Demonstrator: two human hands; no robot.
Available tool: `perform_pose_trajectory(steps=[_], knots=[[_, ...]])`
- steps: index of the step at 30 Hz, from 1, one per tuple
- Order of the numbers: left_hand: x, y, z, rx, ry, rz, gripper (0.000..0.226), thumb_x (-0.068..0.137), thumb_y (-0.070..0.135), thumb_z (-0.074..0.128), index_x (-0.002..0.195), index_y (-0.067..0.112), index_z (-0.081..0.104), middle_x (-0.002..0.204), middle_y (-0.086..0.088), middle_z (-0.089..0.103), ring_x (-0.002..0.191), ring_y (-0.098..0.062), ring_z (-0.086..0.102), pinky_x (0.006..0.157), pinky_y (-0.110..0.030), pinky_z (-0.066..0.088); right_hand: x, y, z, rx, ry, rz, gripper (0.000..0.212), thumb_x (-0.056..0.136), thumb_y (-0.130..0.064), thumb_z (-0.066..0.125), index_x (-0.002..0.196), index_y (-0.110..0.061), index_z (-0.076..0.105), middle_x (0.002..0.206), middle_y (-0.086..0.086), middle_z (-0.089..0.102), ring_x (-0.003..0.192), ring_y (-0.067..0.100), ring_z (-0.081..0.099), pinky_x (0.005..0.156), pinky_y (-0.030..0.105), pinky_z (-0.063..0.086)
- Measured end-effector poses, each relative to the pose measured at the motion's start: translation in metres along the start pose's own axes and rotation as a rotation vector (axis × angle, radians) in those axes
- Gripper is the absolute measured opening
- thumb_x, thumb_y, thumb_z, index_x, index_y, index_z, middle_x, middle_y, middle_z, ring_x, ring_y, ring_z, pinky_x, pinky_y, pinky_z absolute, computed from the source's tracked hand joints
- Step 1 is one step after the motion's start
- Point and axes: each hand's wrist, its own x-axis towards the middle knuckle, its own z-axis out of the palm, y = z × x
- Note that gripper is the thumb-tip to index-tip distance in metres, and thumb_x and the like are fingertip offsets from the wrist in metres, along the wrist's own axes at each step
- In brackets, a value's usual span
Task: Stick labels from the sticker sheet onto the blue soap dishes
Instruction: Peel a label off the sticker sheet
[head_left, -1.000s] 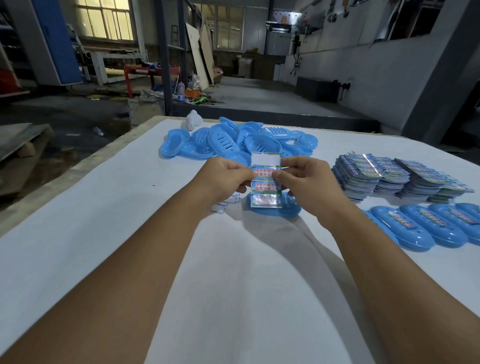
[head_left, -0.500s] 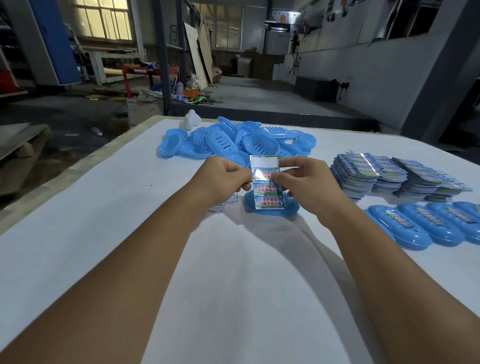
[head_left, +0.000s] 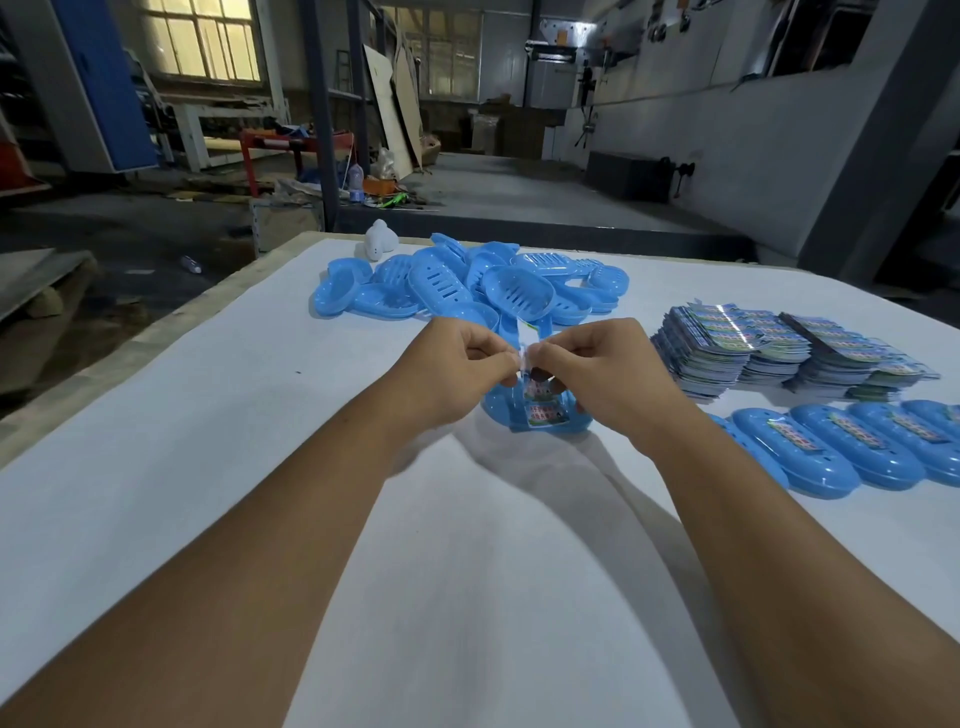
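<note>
While both hands are meeting above the middle of the white table (head_left: 156, 426), the left hand (head_left: 452, 374) is pinching the left edge of the sticker sheet (head_left: 540, 402) with curled fingers, and the right hand (head_left: 597, 379) is pinching it from the right side with thumb and forefinger. Whether the right hand is taking the sheet itself or a label on it, I cannot tell, because the fingertips are covering that place. The sheet is hanging as a narrow strip between the two hands; its white upper end is standing above the knuckles and its lower part is lying over one blue soap dish (head_left: 540, 421). This dish is sitting on the table directly under the hands. On the strip small colourful labels are showing, with red and green print, but the writing is too small and blurred to read.

Behind this dish, toward the far edge of the table, a pile of blue soap dishes (head_left: 467, 286) is lying, many with slots in the bottom. A small white object (head_left: 381, 240) is standing just behind the pile. To the right of the dish under the hands, stacks of sticker sheets (head_left: 779, 348) are lying side by side. Nearer than these stacks, also to the right of that dish, a row of labelled dishes (head_left: 852, 447) is lying close together, each one carrying a colourful label on top.
</note>
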Motion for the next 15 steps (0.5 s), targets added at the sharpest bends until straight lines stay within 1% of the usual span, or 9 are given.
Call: perform_pose_trajectory(steps=[2,4,6,8,9,11,12,14,15], knots=[[0.0,0.0,-0.001,0.056,0.033,-0.017,0.018,0.087,0.021,0.069,0.069,0.021,0.075,0.071,0.008,0.075,0.065,0.002,0.064,0.065,-0.02,0.052,0.002,0.0,0.0,-0.029,0.017,0.038,0.02,0.088,-0.031,0.072,0.071,-0.022,0.08,0.066,-0.006,0.073,0.063,0.007,0.064,0.054,0.026,0.048],[-0.001,-0.001,-0.002,0.083,0.089,-0.06,0.019,0.083,0.025,0.067,0.067,0.02,0.074,0.068,0.006,0.073,0.057,0.001,0.057,0.061,-0.026,0.049,0.003,0.0,-0.001,-0.034,0.041,0.072,0.025,0.09,-0.03,0.069,0.07,-0.019,0.078,0.067,-0.002,0.073,0.061,0.007,0.06,0.056,0.03,0.05],[-0.001,-0.002,-0.004,0.091,0.158,-0.11,0.02,0.079,0.03,0.064,0.068,0.017,0.072,0.066,0.007,0.072,0.056,-0.005,0.056,0.057,-0.028,0.048,0.004,0.002,-0.004,-0.008,0.065,0.11,0.026,0.089,-0.028,0.068,0.068,-0.015,0.077,0.067,-0.002,0.074,0.059,0.008,0.058,0.055,0.03,0.05],[-0.001,-0.003,-0.008,0.11,0.223,-0.147,0.025,0.08,0.033,0.062,0.072,0.012,0.07,0.069,0.005,0.072,0.063,-0.011,0.062,0.058,-0.032,0.053,0.005,0.004,-0.008,0.023,0.088,0.144,0.025,0.086,-0.024,0.068,0.066,-0.013,0.077,0.065,-0.005,0.073,0.054,0.006,0.056,0.048,0.023,0.047],[0.0,-0.005,-0.01,0.137,0.245,-0.165,0.028,0.083,0.034,0.061,0.073,0.009,0.067,0.074,0.001,0.073,0.069,-0.015,0.068,0.063,-0.037,0.057,0.006,0.005,-0.009,0.037,0.096,0.159,0.025,0.086,-0.023,0.068,0.064,-0.013,0.076,0.063,-0.006,0.072,0.052,0.006,0.055,0.045,0.02,0.046],[0.001,-0.008,-0.014,0.241,0.269,-0.204,0.033,0.087,0.037,0.055,0.072,0.008,0.059,0.081,-0.007,0.074,0.08,-0.024,0.072,0.073,-0.044,0.06,0.006,0.006,-0.011,0.048,0.106,0.181,0.025,0.084,-0.022,0.069,0.061,-0.014,0.075,0.062,-0.006,0.071,0.05,0.006,0.054,0.043,0.018,0.044],[0.002,-0.009,-0.016,0.301,0.277,-0.231,0.033,0.088,0.039,0.052,0.076,0.009,0.059,0.085,-0.008,0.073,0.083,-0.028,0.071,0.075,-0.046,0.059,0.007,0.007,-0.011,0.034,0.112,0.19,0.026,0.083,-0.023,0.069,0.06,-0.014,0.074,0.062,-0.006,0.071,0.05,0.006,0.053,0.044,0.019,0.044],[0.004,-0.011,-0.02,0.482,0.284,-0.289,0.038,0.091,0.044,0.045,0.091,0.01,0.063,0.095,-0.009,0.072,0.087,-0.028,0.069,0.078,-0.043,0.058,0.008,0.009,-0.011,-0.001,0.126,0.199,0.026,0.083,-0.024,0.066,0.061,-0.013,0.075,0.063,-0.005,0.072,0.05,0.007,0.054,0.047,0.022,0.045],[0.006,-0.012,-0.022,0.598,0.282,-0.313,0.041,0.093,0.046,0.043,0.098,0.011,0.064,0.098,-0.008,0.072,0.087,-0.027,0.067,0.076,-0.038,0.055,0.009,0.009,-0.011,-0.008,0.13,0.202,0.026,0.082,-0.024,0.065,0.061,-0.013,0.075,0.064,-0.005,0.072,0.05,0.006,0.055,0.048,0.023,0.046]])
